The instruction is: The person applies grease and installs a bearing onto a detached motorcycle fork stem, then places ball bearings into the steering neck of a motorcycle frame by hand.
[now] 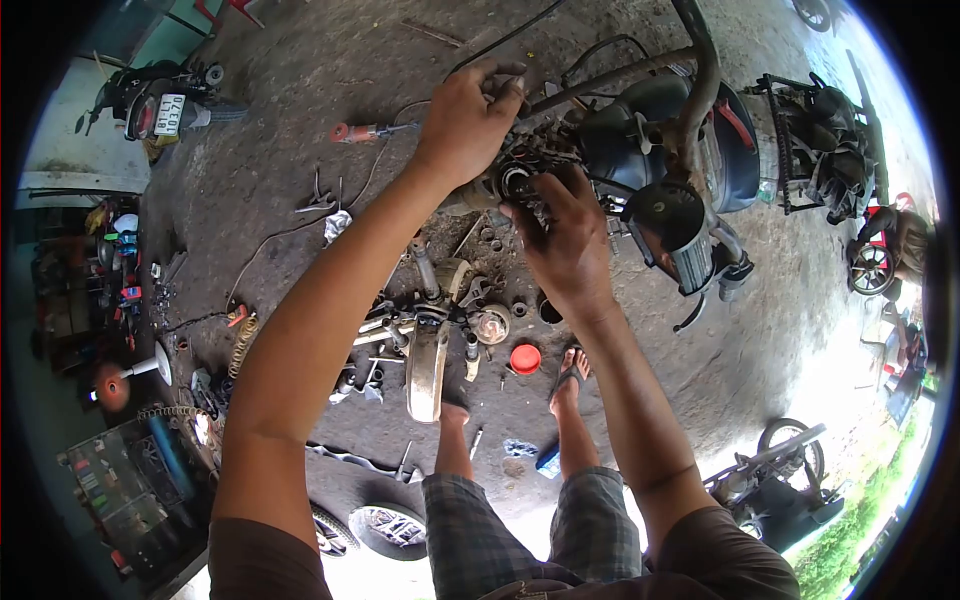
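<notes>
A partly stripped motorcycle frame [700, 110] stands before me at the upper right. My left hand [465, 120] is beside its front end, with fingers curled and thumb drawn in toward them. What those fingers hold, if anything, is hidden. My right hand [568, 240] is just below a round, ring-shaped metal opening [517, 180] at the front of the frame. Its thumb and fingers are bent together at the edge of the ring. Any small part between them is too dark to make out. Greasy parts around the opening are partly covered by both hands.
A red-handled screwdriver [355, 132] lies on the floor at left. Near my feet are a dusty fender [427, 370], several metal parts and a red cap [525, 359]. A black cylindrical part [665, 225] hangs from the frame at right. A parked motorcycle [165, 105] stands upper left.
</notes>
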`<state>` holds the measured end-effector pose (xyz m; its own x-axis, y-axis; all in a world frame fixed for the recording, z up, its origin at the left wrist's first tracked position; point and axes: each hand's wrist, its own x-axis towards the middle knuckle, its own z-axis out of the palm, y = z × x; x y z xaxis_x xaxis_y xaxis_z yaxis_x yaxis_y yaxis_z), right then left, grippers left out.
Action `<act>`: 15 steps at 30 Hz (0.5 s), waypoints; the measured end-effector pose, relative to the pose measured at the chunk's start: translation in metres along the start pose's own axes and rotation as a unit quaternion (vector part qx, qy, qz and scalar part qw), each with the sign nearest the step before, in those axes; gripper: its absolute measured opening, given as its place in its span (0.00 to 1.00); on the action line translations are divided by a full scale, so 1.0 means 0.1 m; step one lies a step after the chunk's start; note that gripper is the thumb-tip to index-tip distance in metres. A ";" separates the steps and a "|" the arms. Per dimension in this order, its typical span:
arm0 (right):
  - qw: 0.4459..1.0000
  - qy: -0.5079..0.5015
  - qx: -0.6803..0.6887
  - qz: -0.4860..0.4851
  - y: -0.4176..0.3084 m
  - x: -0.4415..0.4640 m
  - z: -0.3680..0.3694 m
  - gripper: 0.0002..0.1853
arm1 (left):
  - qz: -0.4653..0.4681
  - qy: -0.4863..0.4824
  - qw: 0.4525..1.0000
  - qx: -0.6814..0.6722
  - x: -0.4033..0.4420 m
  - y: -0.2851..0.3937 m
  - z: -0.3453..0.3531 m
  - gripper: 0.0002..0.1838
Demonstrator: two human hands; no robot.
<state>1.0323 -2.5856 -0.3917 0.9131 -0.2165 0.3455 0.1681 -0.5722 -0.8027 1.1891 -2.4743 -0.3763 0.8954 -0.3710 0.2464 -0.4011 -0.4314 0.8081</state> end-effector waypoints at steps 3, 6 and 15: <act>0.998 0.013 0.043 0.034 0.00 -0.03 0.02 0.12 | 0.025 0.015 0.999 -0.024 0.00 -0.02 0.02 0.16; 0.998 0.052 0.040 0.010 -0.01 -0.05 0.05 0.12 | 0.004 0.001 1.000 -0.015 0.00 -0.02 0.01 0.16; 0.984 0.089 0.118 0.099 -0.19 -0.31 0.03 0.26 | 0.019 0.004 0.999 0.041 -0.01 -0.02 0.01 0.15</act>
<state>1.0023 -2.5656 -0.3888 0.8612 -0.4517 0.2332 0.0940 -0.3093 -0.9463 1.1891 -2.4738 -0.3781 0.8803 -0.3826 0.2806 -0.4496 -0.4835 0.7511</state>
